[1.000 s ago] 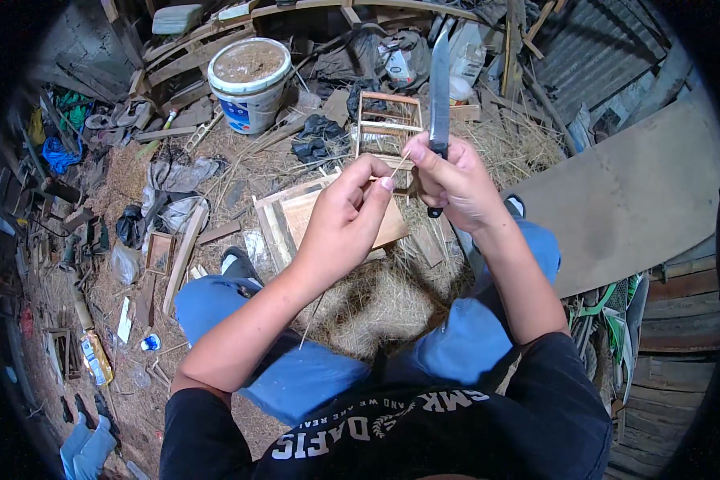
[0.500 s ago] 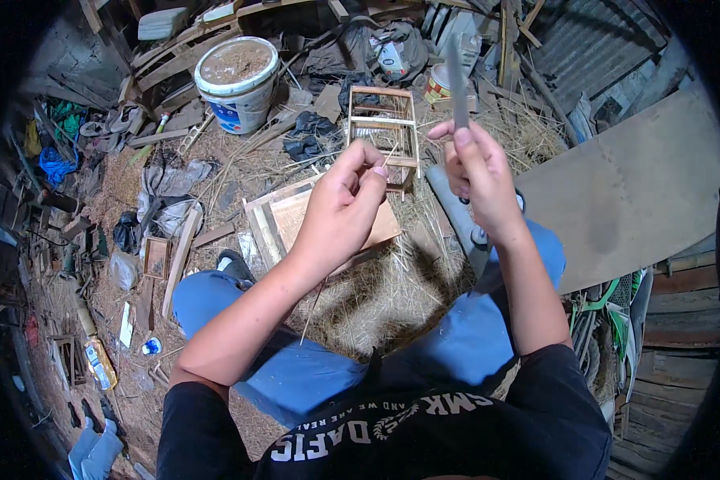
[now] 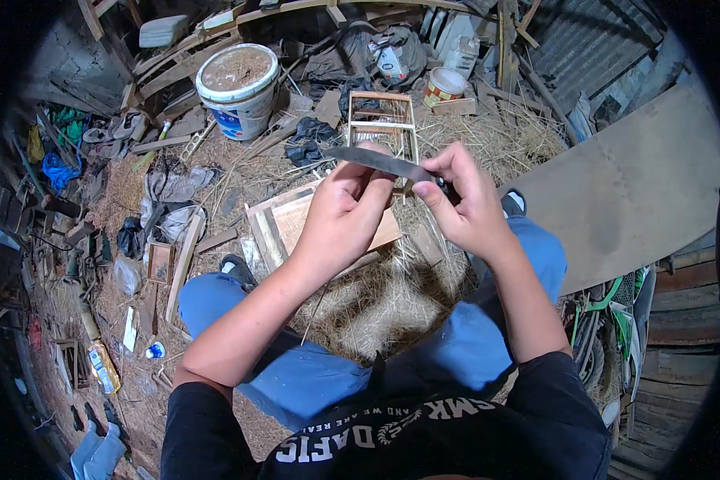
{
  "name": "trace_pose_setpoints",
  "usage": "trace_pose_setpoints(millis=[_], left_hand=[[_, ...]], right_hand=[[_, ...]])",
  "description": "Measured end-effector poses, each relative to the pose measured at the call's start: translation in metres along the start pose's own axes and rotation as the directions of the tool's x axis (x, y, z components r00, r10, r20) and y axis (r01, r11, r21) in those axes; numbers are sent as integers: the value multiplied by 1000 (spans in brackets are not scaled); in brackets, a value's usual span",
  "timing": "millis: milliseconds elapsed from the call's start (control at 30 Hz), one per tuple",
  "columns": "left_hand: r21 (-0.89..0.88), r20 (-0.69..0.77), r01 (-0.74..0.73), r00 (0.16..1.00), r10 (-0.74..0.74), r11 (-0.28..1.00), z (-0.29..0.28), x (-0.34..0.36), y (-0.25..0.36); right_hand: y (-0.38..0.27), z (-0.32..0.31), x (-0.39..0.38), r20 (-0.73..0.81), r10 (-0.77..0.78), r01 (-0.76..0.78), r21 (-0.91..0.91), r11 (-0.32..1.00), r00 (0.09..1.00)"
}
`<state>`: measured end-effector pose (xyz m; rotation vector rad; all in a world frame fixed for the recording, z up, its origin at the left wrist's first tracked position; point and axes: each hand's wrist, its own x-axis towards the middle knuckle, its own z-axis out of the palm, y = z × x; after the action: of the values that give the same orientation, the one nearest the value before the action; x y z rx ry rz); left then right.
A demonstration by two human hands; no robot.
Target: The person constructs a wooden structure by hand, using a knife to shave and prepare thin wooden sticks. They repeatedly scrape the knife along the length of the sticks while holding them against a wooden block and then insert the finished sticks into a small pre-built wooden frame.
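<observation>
My right hand [image 3: 468,204] is closed around the dark handle of a knife [image 3: 380,162]. The blade points left and lies across the top of my left hand [image 3: 348,204]; whether it touches the fingers I cannot tell. Between the pinched fingers of the left hand runs a thin wooden strip [image 3: 315,308], its lower end showing below the wrist. The strip's upper end is hidden behind hand and blade. Beyond the hands stands a small slatted wooden frame [image 3: 382,124]. A flat wooden panel [image 3: 292,220] lies under the left hand.
Straw and shavings cover the floor between my knees. A white and blue bucket [image 3: 238,120] stands at the far left, a smaller tub [image 3: 444,86] at the far right. To the right leans a large board [image 3: 616,184]. Scrap wood [image 3: 186,260] and bags lie left.
The knife has swung from upright down to nearly level, and my right hand has moved left toward the left hand. The left hand keeps its grip on the strip, almost still.
</observation>
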<state>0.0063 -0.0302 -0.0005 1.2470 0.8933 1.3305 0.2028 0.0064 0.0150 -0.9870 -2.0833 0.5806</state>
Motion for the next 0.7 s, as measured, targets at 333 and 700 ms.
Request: trace_pose_setpoints(millis=[333, 700], left_hand=[[-11, 6, -4, 1000, 4, 1000, -5, -4, 3], [-130, 13, 53, 999, -51, 990, -2, -10, 20]], right_hand=[[-1, 4, 3, -42, -91, 93, 59, 994, 995], [7, 12, 5, -195, -4, 63, 300, 952, 981]])
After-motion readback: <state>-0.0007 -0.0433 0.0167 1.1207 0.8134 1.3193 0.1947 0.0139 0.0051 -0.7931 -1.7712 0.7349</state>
